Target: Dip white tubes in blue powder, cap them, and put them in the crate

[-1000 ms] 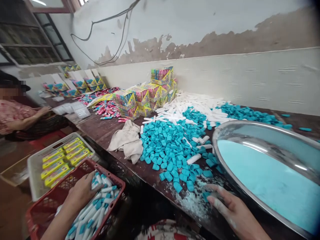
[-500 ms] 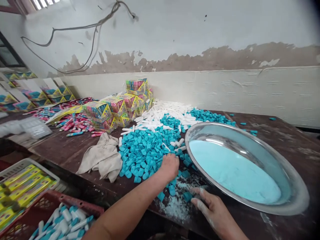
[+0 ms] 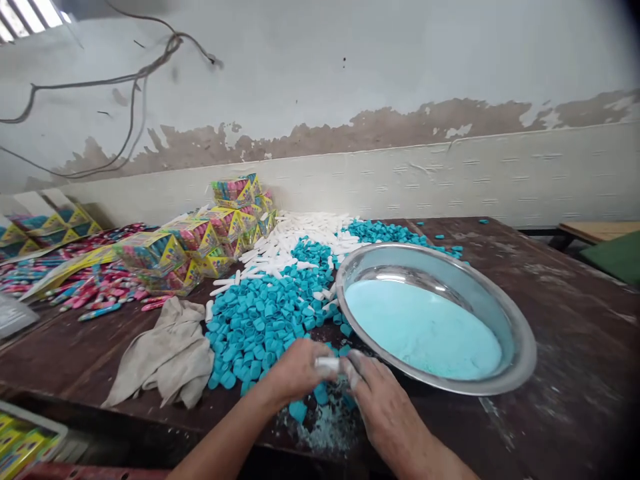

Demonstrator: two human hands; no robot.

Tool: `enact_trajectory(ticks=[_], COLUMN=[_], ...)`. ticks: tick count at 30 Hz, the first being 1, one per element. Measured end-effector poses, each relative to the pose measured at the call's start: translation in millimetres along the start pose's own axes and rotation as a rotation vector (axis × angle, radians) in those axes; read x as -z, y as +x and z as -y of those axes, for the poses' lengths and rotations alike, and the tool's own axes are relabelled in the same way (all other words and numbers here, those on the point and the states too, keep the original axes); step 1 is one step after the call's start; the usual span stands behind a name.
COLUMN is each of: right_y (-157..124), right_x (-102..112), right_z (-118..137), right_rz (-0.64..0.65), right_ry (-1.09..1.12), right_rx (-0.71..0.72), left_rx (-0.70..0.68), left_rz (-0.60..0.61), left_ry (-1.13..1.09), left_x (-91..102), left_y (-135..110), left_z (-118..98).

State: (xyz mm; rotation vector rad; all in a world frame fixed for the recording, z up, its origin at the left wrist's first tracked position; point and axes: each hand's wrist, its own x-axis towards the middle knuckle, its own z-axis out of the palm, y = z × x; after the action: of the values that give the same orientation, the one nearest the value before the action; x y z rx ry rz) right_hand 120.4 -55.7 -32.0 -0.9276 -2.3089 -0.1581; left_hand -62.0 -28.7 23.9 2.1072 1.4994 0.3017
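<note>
My left hand (image 3: pixel 299 368) is closed around a small white plastic tube (image 3: pixel 327 364) above the front of the table. Powder-dusted, my right hand (image 3: pixel 383 397) meets the tube's right end with its fingers pressed together; whatever they pinch is hidden. Beneath and beyond the hands spreads a heap of blue plastic caps (image 3: pixel 260 320). White tubes (image 3: pixel 305 233) lie piled behind the caps. To the right stands a wide metal basin (image 3: pixel 520 340) holding pale blue powder (image 3: pixel 425 327). Some powder (image 3: pixel 330 427) is spilled on the tabletop below my hands.
A crumpled beige cloth (image 3: pixel 165 353) lies left of the caps. Behind it are stacked display boxes (image 3: pixel 200 240) and loose pink and blue pens (image 3: pixel 100 280). At the lower left, a crate (image 3: pixel 30 440) holds yellow packets. More blue caps (image 3: pixel 385 232) lie behind the basin.
My left hand has come back from the cap heap with a white tube in it. My right hand has moved up and left to meet it. The view has swung right.
</note>
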Motion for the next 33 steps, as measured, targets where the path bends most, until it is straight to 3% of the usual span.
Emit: enact_trajectory(ticks=[4, 8, 11, 14, 18, 21, 27, 33], right_y=[-5, -2, 14, 38, 65, 74, 76, 74], right_x=[11, 47, 84, 102, 82, 56, 24, 23], right_z=[4, -12, -38, -73, -115, -130, -129, -147], right_rz=[0.022, 0.107, 0.200, 0.423, 0.759, 0.881, 0.962, 0.930], right_ry=[-0.100, -0.038, -0.049, -0.193, -0.289, -0.306, -0.131, 0.203], right_rx=[0.023, -0.037, -0.121, -0.201, -0.129, -0.101, -0.090, -0.162], left_rx=[-0.043, -0.037, -0.033, 0.043, 0.070, 0.031, 0.020, 0.039], left_rz=[0.008, -0.075, -0.194, -0.319, -0.265, -0.200, -0.154, -0.156], left_ry=[-0.267, -0.493, -0.605, -0.630, -0.715, -0.846, -0.950, -0.975], left_x=[-9.8, -20.4, -20.7, -21.3, -32.5, -40.4, -38.6, -37.5], left_y=[-19, -13, 1, 21, 50, 61, 63, 61], left_z=[-29, -45, -42, -28, -13, -13, -17, -17])
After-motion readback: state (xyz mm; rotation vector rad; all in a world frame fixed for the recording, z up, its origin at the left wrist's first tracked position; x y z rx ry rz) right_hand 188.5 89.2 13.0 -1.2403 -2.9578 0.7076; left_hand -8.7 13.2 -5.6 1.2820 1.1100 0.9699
